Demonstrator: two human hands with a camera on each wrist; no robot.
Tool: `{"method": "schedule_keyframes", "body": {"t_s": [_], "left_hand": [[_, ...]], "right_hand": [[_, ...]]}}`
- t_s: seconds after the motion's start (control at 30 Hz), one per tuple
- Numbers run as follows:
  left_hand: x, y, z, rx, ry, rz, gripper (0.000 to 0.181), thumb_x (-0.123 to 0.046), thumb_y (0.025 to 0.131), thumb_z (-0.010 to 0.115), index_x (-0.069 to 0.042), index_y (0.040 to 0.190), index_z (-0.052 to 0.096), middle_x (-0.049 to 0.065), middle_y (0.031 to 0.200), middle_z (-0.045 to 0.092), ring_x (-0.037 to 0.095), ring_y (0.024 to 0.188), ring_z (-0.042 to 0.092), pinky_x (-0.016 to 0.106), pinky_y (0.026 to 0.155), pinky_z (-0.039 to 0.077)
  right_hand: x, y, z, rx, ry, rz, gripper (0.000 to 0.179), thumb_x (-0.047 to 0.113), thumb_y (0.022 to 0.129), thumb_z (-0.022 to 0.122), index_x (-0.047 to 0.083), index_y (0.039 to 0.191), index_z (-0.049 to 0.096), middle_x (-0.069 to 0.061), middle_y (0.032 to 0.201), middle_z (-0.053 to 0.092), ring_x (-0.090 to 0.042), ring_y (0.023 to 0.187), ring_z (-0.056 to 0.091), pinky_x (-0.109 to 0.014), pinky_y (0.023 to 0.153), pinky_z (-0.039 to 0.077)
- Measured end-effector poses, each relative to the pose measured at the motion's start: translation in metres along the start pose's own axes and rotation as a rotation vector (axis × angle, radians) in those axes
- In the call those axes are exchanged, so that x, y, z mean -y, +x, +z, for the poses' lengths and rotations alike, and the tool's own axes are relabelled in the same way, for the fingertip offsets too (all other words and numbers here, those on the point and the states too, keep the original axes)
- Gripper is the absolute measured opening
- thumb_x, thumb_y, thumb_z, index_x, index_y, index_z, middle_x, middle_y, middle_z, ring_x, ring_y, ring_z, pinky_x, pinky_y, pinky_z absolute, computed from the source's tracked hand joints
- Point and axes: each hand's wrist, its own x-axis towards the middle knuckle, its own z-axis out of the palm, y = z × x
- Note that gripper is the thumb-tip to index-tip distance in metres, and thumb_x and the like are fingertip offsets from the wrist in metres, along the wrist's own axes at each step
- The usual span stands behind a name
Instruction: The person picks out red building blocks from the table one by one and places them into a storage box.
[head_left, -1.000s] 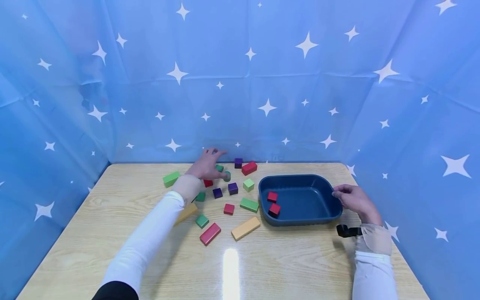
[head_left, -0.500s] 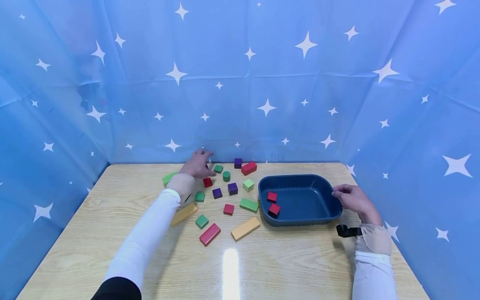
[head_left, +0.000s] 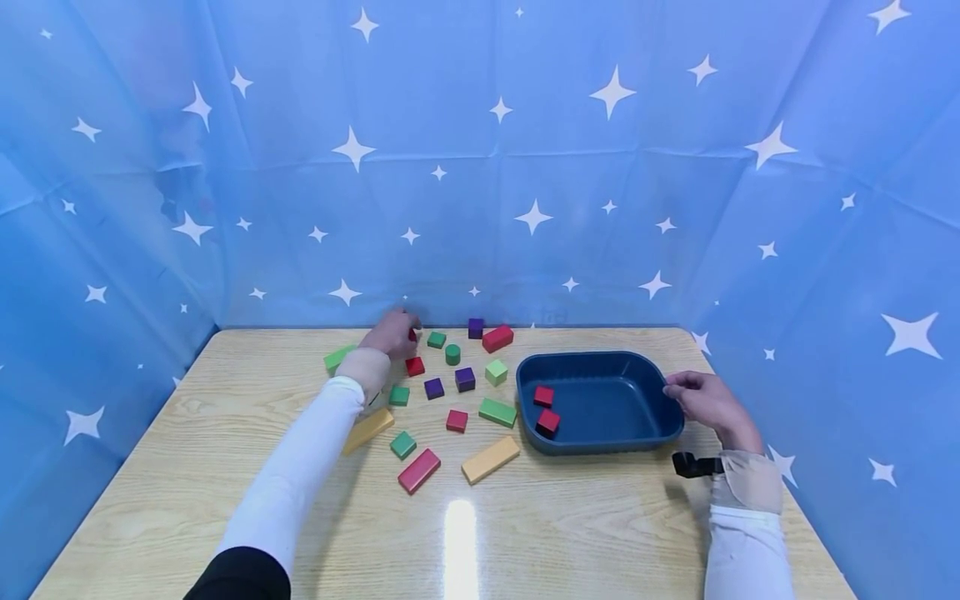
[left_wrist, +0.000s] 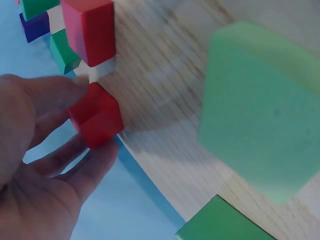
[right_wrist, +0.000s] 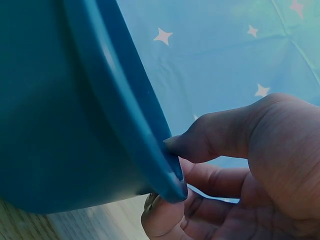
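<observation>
My left hand (head_left: 390, 335) is at the table's back edge, thumb and fingertips curled round a red block (left_wrist: 97, 117). In the head view the fingers hide most of that block. A second red block (head_left: 415, 367) lies just in front of this hand, with a green block (head_left: 437, 340) and a green cylinder (head_left: 452, 355) to its right. Across the table my right hand (head_left: 707, 403) pinches the right rim of a dark blue tub (head_left: 600, 446). Thumb and fingers sit on either side of that rim in the right wrist view. Two red blocks (head_left: 547, 421) lie inside the tub on the left.
Purple, green, red and yellow blocks are scattered between the left arm and the tub. A long yellow block (head_left: 490, 460) and a long red block (head_left: 419, 472) lie nearest the front. A blue star-patterned cloth (head_left: 480, 208) hangs behind the table.
My left hand has moved left, away from the green cylinder, and its spread fingers have closed round a red block at the back edge. The right hand and tub stay put.
</observation>
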Motion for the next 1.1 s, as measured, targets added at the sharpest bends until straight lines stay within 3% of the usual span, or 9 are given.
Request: {"method": "schedule_keyframes", "body": {"t_s": [0.2,0.3,0.67,1.1], "left_hand": [[0.002,0.003,0.005,-0.003,0.021,0.024,0.029,-0.002,0.087,0.069,-0.001,0.116,0.069,0.016,0.113,0.066,0.031,0.105,0.063,0.042,0.095,0.054],[0.002,0.003,0.006,0.005,0.02,0.021,0.029,0.0,0.087,0.068,0.0,0.116,0.069,0.015,0.108,0.069,0.03,0.102,0.065,0.042,0.094,0.055],[-0.002,0.001,0.0,0.007,0.017,0.022,0.029,-0.001,0.089,0.067,-0.001,0.118,0.068,0.015,0.11,0.07,0.03,0.102,0.067,0.042,0.095,0.056],[-0.007,-0.005,-0.005,-0.029,0.003,0.084,0.028,-0.002,0.09,0.067,0.003,0.117,0.07,0.017,0.109,0.072,0.031,0.102,0.067,0.042,0.093,0.057]], "right_hand": [[0.0,0.0,0.001,-0.002,-0.005,0.004,0.042,0.02,0.107,0.046,-0.01,0.137,0.05,0.005,0.069,0.049,-0.016,0.067,0.051,-0.032,0.071,0.05],[0.0,-0.001,0.001,0.001,-0.006,0.007,0.042,0.02,0.108,0.046,-0.01,0.137,0.05,0.004,0.07,0.049,-0.017,0.068,0.051,-0.033,0.072,0.05],[0.001,-0.003,0.0,0.001,0.001,-0.009,0.043,0.02,0.108,0.045,-0.011,0.137,0.049,0.005,0.069,0.05,-0.014,0.065,0.05,-0.031,0.068,0.048],[0.0,0.0,0.0,0.002,-0.019,-0.009,0.043,0.02,0.107,0.046,-0.01,0.138,0.049,0.006,0.068,0.049,-0.013,0.065,0.05,-0.032,0.069,0.049]]}}
